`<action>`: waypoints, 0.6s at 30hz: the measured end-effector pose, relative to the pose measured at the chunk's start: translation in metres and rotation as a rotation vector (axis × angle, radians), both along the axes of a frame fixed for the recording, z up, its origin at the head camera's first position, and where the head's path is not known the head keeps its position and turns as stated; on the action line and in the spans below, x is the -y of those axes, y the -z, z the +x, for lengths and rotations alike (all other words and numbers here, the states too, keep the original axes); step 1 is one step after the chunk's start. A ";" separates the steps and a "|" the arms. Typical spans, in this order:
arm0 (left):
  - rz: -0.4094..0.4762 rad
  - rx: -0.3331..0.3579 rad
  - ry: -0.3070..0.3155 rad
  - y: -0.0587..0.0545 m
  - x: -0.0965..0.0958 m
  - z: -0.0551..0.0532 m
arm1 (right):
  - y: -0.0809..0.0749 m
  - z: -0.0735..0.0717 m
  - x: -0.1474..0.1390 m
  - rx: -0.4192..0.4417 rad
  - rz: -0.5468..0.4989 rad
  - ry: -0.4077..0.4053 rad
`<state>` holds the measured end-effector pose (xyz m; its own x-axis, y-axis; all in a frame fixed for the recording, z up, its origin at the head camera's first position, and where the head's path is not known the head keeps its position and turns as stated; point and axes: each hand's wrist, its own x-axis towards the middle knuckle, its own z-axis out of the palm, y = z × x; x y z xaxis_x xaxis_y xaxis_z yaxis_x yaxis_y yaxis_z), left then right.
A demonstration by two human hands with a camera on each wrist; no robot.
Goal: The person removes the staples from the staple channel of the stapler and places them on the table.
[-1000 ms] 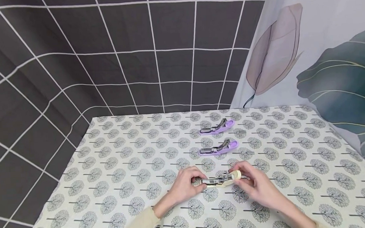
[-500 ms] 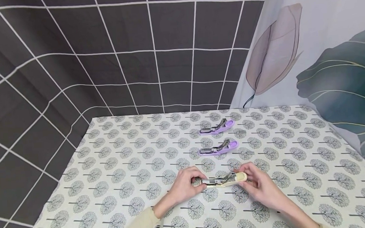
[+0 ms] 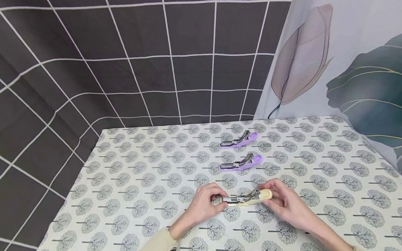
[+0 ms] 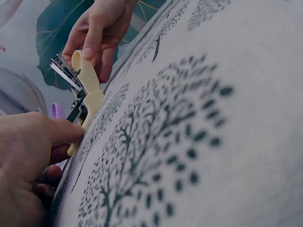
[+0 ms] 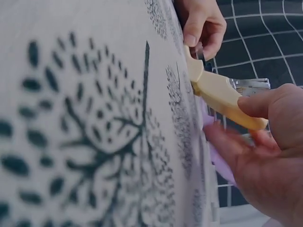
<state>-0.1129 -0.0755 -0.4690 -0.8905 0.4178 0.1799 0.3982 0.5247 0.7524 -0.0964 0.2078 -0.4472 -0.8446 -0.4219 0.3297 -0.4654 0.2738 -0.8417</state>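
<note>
A cream stapler (image 3: 246, 200) with its metal parts folded open lies low over the tree-print cloth, between my two hands. My left hand (image 3: 205, 202) pinches its narrow end between thumb and fingers. At the other end, the thumb and fingers of my right hand (image 3: 285, 201) hold the rounded cream cover. The left wrist view shows the cover tilted up from the base, and the metal magazine raised beside it. In the right wrist view, the right thumb presses on the side of the cream cover (image 5: 220, 94), with the fingers below.
Two purple staplers, also folded open, lie behind my hands: a nearer one (image 3: 241, 163) and a farther one (image 3: 239, 141). Beside each, to the right, is a small grey strip, the nearer strip (image 3: 274, 168) resembling staples. A dark gridded curtain (image 3: 149, 78) hangs behind the table.
The right hand has shifted slightly right, and the stapler's cream cover has swung outward, away from the metal parts. The left hand stays in place. Little differs over the last half second.
</note>
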 end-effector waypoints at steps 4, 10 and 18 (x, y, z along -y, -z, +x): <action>0.005 0.000 0.001 0.000 0.000 0.000 | -0.008 0.001 0.008 -0.314 0.059 0.200; 0.001 -0.031 0.007 -0.001 0.001 -0.004 | -0.018 0.005 0.039 -0.624 -0.075 0.212; 0.009 -0.043 0.011 0.002 0.000 -0.002 | -0.007 0.029 0.077 -0.296 -0.098 0.155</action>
<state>-0.1147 -0.0759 -0.4711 -0.8773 0.4258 0.2216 0.4358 0.5130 0.7395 -0.0675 0.1306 -0.4402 -0.7577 -0.2506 0.6026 -0.6526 0.2847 -0.7022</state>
